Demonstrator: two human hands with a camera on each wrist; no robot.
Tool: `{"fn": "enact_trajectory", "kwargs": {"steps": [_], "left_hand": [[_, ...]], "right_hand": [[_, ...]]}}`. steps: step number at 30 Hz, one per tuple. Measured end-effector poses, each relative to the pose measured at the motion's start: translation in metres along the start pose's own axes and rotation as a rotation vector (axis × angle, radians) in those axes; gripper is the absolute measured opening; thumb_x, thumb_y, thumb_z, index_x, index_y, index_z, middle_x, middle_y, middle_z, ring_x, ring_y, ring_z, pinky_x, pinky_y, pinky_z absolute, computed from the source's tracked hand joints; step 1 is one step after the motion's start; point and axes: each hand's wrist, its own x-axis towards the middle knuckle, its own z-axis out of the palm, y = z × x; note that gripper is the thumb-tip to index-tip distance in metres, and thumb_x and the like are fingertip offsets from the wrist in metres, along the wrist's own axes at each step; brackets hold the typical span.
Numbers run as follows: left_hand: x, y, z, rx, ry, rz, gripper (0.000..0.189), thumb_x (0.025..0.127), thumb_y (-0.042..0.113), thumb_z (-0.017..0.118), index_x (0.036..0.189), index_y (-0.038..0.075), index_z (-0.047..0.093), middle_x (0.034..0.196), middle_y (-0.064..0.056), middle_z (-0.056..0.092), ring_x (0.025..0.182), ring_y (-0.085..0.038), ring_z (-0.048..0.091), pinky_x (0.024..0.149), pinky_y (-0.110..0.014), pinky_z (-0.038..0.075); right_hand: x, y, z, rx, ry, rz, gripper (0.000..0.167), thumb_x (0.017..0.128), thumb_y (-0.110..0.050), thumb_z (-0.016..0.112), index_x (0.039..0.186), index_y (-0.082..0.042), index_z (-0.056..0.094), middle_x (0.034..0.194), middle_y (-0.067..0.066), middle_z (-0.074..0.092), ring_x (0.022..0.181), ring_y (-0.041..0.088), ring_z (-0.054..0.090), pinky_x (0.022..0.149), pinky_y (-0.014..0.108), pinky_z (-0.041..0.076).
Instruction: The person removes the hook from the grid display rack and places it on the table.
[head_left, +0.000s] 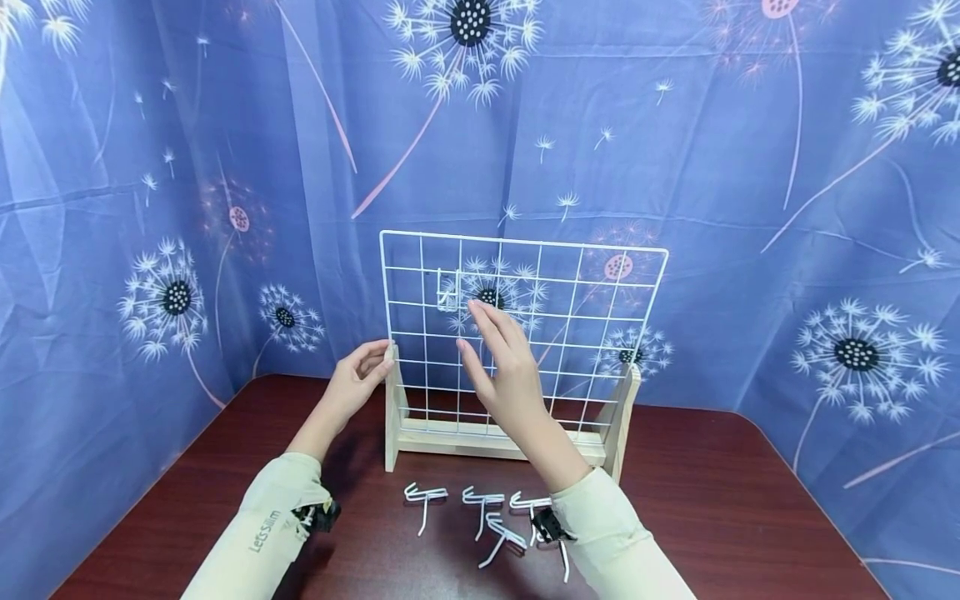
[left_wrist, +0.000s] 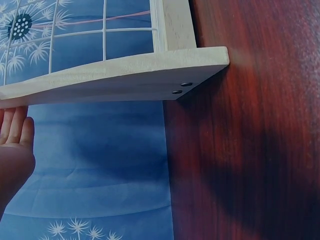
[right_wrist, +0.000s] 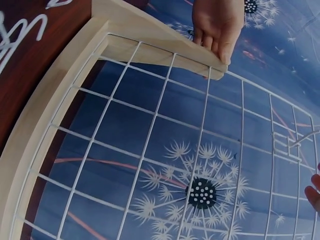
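Note:
A white wire grid panel [head_left: 517, 242] stands upright in a pale wooden stand [head_left: 495, 445]. At its left side, my left hand [head_left: 356, 375] pinches the top of the stand's left side piece [head_left: 393, 408], beside the grid's edge. The right wrist view shows this hand's thumb and fingers [right_wrist: 227, 47] at the wood's tip. One white wire hook [head_left: 447, 292] hangs on the grid's upper left part, its prong pointing outward. Just below and right of that hook, my right hand [head_left: 506, 367] is raised before the grid, fingers loosely extended and holding nothing.
Several loose white hooks [head_left: 426, 494] lie on the dark red wooden table [head_left: 720, 500] in front of the stand, some partly behind my right sleeve. Blue dandelion-patterned cloth [head_left: 637, 100] surrounds the table at the back and sides.

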Motion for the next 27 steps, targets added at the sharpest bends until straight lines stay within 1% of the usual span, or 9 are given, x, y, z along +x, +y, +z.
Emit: {"fn": "enact_trajectory", "kwargs": {"steps": [5,9,14,22,27], "left_hand": [[0.000,-0.002,0.000,-0.005,0.003,0.001,0.043,0.096,0.006,0.058,0.135,-0.008,0.046,0.128,-0.030,0.054,0.100,0.002,0.055,0.086,-0.013,0.047],[0.000,-0.002,-0.001,0.012,0.001,0.002,0.044,0.097,0.008,0.058,0.136,-0.007,0.046,0.130,-0.029,0.054,0.102,0.002,0.054,0.085,-0.012,0.046],[0.000,-0.002,-0.001,0.029,-0.002,-0.006,0.044,0.097,0.010,0.058,0.136,-0.006,0.047,0.130,-0.027,0.055,0.104,0.000,0.054,0.085,-0.012,0.046],[0.002,-0.002,-0.001,0.012,-0.007,0.011,0.044,0.097,0.007,0.057,0.136,-0.008,0.045,0.130,-0.030,0.053,0.103,0.000,0.055,0.085,-0.013,0.047],[0.001,-0.002,-0.001,0.014,-0.007,0.014,0.043,0.097,0.008,0.058,0.135,-0.008,0.046,0.129,-0.029,0.054,0.105,-0.006,0.055,0.085,-0.013,0.047]], "right_hand": [[0.004,-0.002,0.006,-0.002,0.020,0.061,0.045,0.089,-0.007,0.068,0.130,0.003,0.056,0.127,0.019,0.057,0.120,0.033,0.050,0.105,0.038,0.040],[0.007,-0.003,0.012,0.001,0.038,0.113,0.044,0.089,-0.009,0.068,0.130,0.003,0.056,0.127,0.017,0.058,0.120,0.031,0.051,0.104,0.038,0.041],[0.012,-0.002,0.020,0.014,0.065,0.162,0.044,0.089,-0.010,0.068,0.129,0.003,0.056,0.127,0.017,0.058,0.120,0.032,0.052,0.104,0.038,0.041],[0.019,-0.001,0.036,0.012,0.099,0.212,0.043,0.088,-0.012,0.070,0.126,0.005,0.058,0.126,0.019,0.059,0.120,0.031,0.053,0.105,0.037,0.040],[0.022,-0.003,0.044,0.000,0.136,0.250,0.039,0.088,-0.012,0.070,0.123,0.005,0.061,0.124,0.017,0.061,0.119,0.030,0.054,0.105,0.034,0.041]]}}
